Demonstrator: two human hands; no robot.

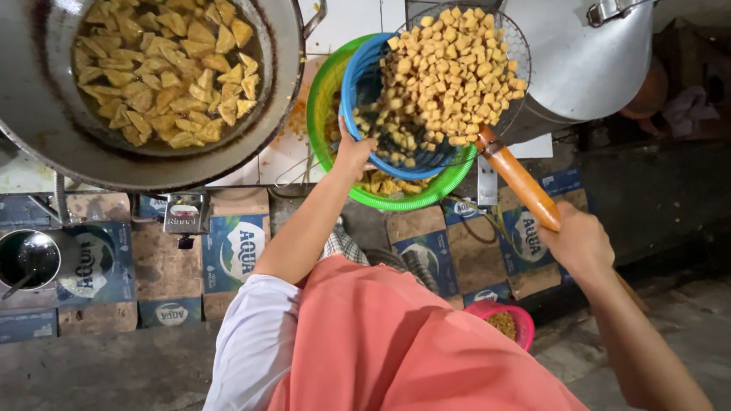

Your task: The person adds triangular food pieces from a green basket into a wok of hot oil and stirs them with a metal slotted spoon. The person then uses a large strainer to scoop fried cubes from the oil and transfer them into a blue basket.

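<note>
- The right hand (580, 242) is closed round the orange-brown wooden handle (519, 183) of a round wire-mesh skimmer (457, 68), heaped with small golden fried cubes (445, 65). The skimmer hangs above the baskets, its bowl toward one o'clock from the blue one.
- The left hand (354, 152) grips the near rim of a blue plastic basket (364, 91) at about seven o'clock, fingers curled over the edge. That basket is nested, tilted, in a larger green plastic basket (324, 99), which already has some fried pieces at its six o'clock side.
- To do this well, I judge the skimmer bowl should sit fully over the blue basket's opening before it tips; part of the mesh now overhangs the rim at two to three o'clock, so cubes could spill there.
- A slow roll of the wrist on the handle suits better than a jerk: the heap is tall and loose.
- The grip on the blue rim should stay firm, since the basket leans and could slide inside the green one.
- At ten o'clock from the baskets a large dark metal wok (152, 91) holds yellow triangular pieces in oil; keeping the forearm away from it seems wise.
- A small pink bowl (504, 323) of crumbs stands low on the floor, at five o'clock.
</note>
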